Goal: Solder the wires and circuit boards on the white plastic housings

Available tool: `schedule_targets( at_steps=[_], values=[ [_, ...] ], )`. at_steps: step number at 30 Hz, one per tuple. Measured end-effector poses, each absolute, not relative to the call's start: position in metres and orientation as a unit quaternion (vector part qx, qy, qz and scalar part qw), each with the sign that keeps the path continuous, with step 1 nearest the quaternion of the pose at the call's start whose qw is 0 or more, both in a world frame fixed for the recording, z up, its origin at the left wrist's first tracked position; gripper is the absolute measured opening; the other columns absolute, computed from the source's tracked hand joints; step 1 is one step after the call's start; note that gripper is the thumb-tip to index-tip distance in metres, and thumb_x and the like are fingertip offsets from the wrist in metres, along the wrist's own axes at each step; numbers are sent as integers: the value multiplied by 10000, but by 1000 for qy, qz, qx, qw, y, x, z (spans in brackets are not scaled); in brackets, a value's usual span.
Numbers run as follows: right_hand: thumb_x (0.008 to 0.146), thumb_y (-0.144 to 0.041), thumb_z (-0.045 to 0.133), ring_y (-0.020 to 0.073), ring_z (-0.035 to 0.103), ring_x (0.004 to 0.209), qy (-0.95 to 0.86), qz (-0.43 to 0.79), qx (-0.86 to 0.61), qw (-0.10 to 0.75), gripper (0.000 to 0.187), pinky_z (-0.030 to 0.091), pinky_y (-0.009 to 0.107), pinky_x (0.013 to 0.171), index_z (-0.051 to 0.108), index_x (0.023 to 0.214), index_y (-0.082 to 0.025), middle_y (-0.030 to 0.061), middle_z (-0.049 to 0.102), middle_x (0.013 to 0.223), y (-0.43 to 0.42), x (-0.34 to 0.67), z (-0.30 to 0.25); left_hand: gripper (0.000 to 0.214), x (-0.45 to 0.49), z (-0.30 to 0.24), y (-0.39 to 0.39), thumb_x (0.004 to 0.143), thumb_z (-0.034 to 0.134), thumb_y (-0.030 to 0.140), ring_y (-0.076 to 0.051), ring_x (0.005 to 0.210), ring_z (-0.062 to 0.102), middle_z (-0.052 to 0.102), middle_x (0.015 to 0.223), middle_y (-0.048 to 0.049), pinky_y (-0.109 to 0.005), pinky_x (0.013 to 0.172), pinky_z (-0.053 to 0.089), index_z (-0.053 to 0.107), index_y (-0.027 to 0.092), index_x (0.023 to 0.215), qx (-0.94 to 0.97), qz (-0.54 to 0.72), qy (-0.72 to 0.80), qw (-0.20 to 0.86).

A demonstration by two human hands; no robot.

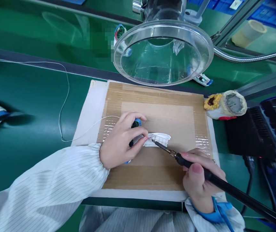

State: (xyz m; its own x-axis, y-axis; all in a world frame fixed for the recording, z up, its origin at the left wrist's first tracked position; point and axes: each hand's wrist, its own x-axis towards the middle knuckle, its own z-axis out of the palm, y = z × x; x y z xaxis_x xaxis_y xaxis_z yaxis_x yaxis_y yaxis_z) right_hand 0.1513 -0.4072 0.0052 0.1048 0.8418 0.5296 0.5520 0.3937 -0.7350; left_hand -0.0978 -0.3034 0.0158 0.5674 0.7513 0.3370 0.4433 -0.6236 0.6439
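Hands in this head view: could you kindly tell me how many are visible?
2: the left hand grips a black-and-blue device over the cardboard pad; the right hand holds a soldering iron. None seem hidden.

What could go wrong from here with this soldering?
The soldering iron has its tip right beside the left hand's fingertips, so a slip could burn them. The tip also reaches the white plastic part, which might melt. Resting the iron on the cardboard pad could scorch it.

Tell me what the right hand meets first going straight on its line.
The right hand would first meet the white plastic piece under its soldering iron, though depth is unclear.
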Motion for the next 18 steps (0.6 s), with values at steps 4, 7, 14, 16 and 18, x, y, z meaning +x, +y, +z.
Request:
schedule_targets(
  at_steps=[4, 7, 14, 16, 18],
  values=[
    [1126, -328, 667, 175, 696, 597, -661, 149, -527, 513, 194, 570, 343, 560, 843, 1111, -247, 12, 770, 764, -407, 152, 6, 183, -97, 14, -303, 1082, 638, 133, -295, 1266, 630, 676, 1333, -143, -475, 1098, 555, 773, 193, 972, 850, 309, 347, 247],
    [1137, -328, 649, 177, 699, 597, -660, 138, -526, 519, 221, 566, 345, 553, 843, 1076, -243, 16, 768, 757, -408, 155, 5, 187, -97, 14, -303, 1081, 636, 130, -295, 1253, 635, 678, 1321, -146, -468, 1084, 553, 770, 184, 963, 851, 311, 346, 243],
    [1123, -279, 697, 206, 877, 829, -656, 134, -556, 493, 312, 731, 347, 813, 745, 1430, -308, -6, 886, 938, -398, 146, 1, 195, -96, 16, -303, 1077, 624, 126, -304, 1250, 645, 682, 1322, -150, -481, 1075, 559, 763, 182, 951, 852, 307, 347, 243],
    [1064, -146, 745, 226, 896, 1076, -691, 124, -558, 443, 421, 736, 343, 976, 732, 1442, -330, 12, 905, 1195, -391, 141, 0, 200, -96, 15, -304, 1074, 622, 119, -301, 1249, 650, 685, 1314, -149, -480, 1076, 565, 763, 180, 947, 852, 306, 348, 242],
    [1036, -82, 748, 217, 880, 1169, -717, 119, -545, 417, 497, 729, 311, 1024, 714, 1461, -337, 13, 882, 1319, -386, 137, -2, 200, -97, 16, -303, 1074, 623, 116, -301, 1255, 655, 688, 1315, -148, -478, 1076, 574, 765, 180, 949, 854, 305, 349, 237]
  ],
)
